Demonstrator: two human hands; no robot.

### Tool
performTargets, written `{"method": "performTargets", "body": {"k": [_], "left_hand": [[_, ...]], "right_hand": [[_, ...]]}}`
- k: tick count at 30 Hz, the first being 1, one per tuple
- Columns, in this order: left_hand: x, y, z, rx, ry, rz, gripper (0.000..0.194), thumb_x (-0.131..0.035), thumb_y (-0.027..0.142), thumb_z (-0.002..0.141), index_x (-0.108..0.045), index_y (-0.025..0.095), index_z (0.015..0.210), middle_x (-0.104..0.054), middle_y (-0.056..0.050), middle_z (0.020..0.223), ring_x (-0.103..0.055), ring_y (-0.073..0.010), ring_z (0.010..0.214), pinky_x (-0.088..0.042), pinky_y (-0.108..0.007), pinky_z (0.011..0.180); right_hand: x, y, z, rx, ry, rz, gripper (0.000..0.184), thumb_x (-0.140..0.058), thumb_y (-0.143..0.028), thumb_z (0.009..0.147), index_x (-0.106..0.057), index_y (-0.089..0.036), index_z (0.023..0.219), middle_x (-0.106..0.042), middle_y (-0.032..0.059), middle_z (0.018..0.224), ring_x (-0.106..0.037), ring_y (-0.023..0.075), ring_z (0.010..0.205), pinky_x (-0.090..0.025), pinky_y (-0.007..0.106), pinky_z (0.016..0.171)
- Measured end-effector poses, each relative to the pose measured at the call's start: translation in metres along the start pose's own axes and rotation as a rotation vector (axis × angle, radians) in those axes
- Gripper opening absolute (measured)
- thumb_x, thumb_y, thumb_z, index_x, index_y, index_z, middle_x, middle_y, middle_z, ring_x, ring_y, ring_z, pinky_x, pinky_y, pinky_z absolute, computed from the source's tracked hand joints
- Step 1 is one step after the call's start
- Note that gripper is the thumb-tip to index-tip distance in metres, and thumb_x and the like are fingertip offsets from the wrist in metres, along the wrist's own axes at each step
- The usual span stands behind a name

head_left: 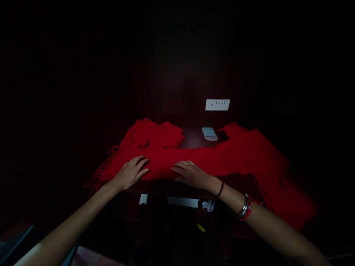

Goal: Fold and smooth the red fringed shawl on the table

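Observation:
A long red scarf with fringed ends lies spread across a small dark table. My left hand rests flat on its left part, fingers stretched out, near the fringe. My right hand lies flat on the scarf's middle near the table's front edge, fingers extended. The scarf's right end hangs over the table's right side. A second bunched red cloth sits at the back left.
A phone lies on the table at the back. A white wall socket plate is on the dark wall behind. The room is very dark. Pale items show below the table's front edge.

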State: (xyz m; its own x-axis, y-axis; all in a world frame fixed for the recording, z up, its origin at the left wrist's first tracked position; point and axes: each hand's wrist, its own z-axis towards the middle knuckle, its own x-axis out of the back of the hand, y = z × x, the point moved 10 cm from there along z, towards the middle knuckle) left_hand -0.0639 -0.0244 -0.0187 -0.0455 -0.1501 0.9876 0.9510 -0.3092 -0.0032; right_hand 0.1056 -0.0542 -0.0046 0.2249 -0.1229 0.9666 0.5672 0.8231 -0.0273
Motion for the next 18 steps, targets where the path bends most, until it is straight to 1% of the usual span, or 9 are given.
{"method": "performTargets", "body": {"k": [2, 5, 7, 9, 11, 12, 15, 16, 18], "left_hand": [[-0.019, -0.025, -0.003, 0.166, -0.075, 0.014, 0.055, -0.022, 0.052, 0.08, -0.025, 0.026, 0.128, -0.02, -0.006, 0.136, -0.019, -0.0274, 0.122, -0.022, -0.045, 0.094], [-0.042, -0.054, -0.013, 0.324, -0.213, -0.005, 0.059, -0.022, 0.056, 0.077, -0.016, 0.03, 0.13, -0.009, -0.003, 0.138, -0.008, -0.0294, 0.124, -0.015, -0.049, 0.095], [-0.045, -0.062, -0.017, 0.354, -0.241, -0.016, 0.061, -0.022, 0.058, 0.076, -0.013, 0.031, 0.13, -0.005, -0.002, 0.138, -0.005, -0.0291, 0.124, -0.013, -0.048, 0.096], [-0.042, -0.063, -0.018, 0.375, -0.257, -0.02, 0.061, -0.023, 0.058, 0.076, -0.013, 0.031, 0.13, -0.005, -0.002, 0.138, -0.004, -0.0296, 0.124, -0.013, -0.049, 0.096], [-0.034, -0.053, -0.013, 0.38, -0.234, -0.012, 0.061, -0.023, 0.058, 0.076, -0.016, 0.03, 0.129, -0.005, -0.004, 0.138, -0.005, -0.0305, 0.124, -0.013, -0.051, 0.095], [-0.028, -0.044, -0.007, 0.365, -0.194, -0.004, 0.06, -0.022, 0.057, 0.077, -0.017, 0.03, 0.129, -0.004, -0.004, 0.138, -0.005, -0.0304, 0.124, -0.013, -0.052, 0.095], [-0.008, -0.001, 0.02, 0.221, -0.015, 0.016, 0.056, -0.019, 0.053, 0.08, -0.016, 0.029, 0.13, -0.002, -0.003, 0.139, -0.002, -0.026, 0.125, -0.013, -0.049, 0.096], [-0.006, 0.012, 0.029, 0.166, 0.022, 0.018, 0.055, -0.018, 0.052, 0.08, -0.016, 0.029, 0.13, -0.002, -0.002, 0.139, -0.002, -0.0244, 0.125, -0.013, -0.048, 0.097], [-0.014, 0.025, 0.043, 0.138, 0.001, 0.01, 0.054, -0.018, 0.052, 0.08, -0.017, 0.029, 0.13, -0.004, -0.002, 0.139, -0.005, -0.024, 0.125, -0.013, -0.047, 0.097]], "right_hand": [[-0.013, 0.011, -0.004, -0.058, -0.068, 0.037, 0.047, -0.028, -0.044, 0.084, -0.03, -0.025, 0.126, -0.033, 0.0055, 0.13, -0.025, 0.0214, 0.119, -0.019, 0.042, 0.095], [-0.034, 0.025, -0.013, -0.118, -0.206, 0.104, 0.048, -0.019, -0.047, 0.084, -0.02, -0.031, 0.129, -0.019, 0.0003, 0.136, -0.013, 0.0213, 0.124, -0.009, 0.047, 0.098], [-0.04, 0.031, -0.018, -0.131, -0.268, 0.141, 0.05, -0.017, -0.049, 0.084, -0.017, -0.031, 0.13, -0.015, -0.0009, 0.137, -0.009, 0.021, 0.125, -0.005, 0.048, 0.098], [-0.041, 0.034, -0.018, -0.142, -0.295, 0.169, 0.052, -0.017, -0.051, 0.083, -0.015, -0.031, 0.13, -0.013, -0.0002, 0.138, -0.007, 0.0217, 0.125, -0.004, 0.049, 0.098], [-0.036, 0.035, -0.01, -0.163, -0.264, 0.18, 0.052, -0.016, -0.051, 0.083, -0.015, -0.03, 0.131, -0.013, 0.0012, 0.138, -0.006, 0.0223, 0.125, -0.005, 0.05, 0.097], [-0.032, 0.035, -0.005, -0.175, -0.225, 0.175, 0.052, -0.016, -0.051, 0.083, -0.015, -0.029, 0.131, -0.012, 0.0017, 0.138, -0.005, 0.0223, 0.125, -0.004, 0.05, 0.097], [-0.024, 0.035, 0.015, -0.208, -0.118, 0.142, 0.053, -0.016, -0.05, 0.083, -0.016, -0.028, 0.131, -0.01, 0.0021, 0.138, -0.003, 0.0227, 0.125, -0.004, 0.051, 0.097], [-0.026, 0.036, 0.02, -0.22, -0.112, 0.135, 0.053, -0.016, -0.051, 0.083, -0.016, -0.028, 0.131, -0.011, 0.002, 0.138, -0.003, 0.0231, 0.125, -0.004, 0.051, 0.096], [-0.035, 0.044, 0.024, -0.255, -0.151, 0.135, 0.055, -0.016, -0.053, 0.082, -0.016, -0.029, 0.13, -0.013, 0.0015, 0.138, -0.005, 0.024, 0.125, -0.003, 0.053, 0.096]]}}
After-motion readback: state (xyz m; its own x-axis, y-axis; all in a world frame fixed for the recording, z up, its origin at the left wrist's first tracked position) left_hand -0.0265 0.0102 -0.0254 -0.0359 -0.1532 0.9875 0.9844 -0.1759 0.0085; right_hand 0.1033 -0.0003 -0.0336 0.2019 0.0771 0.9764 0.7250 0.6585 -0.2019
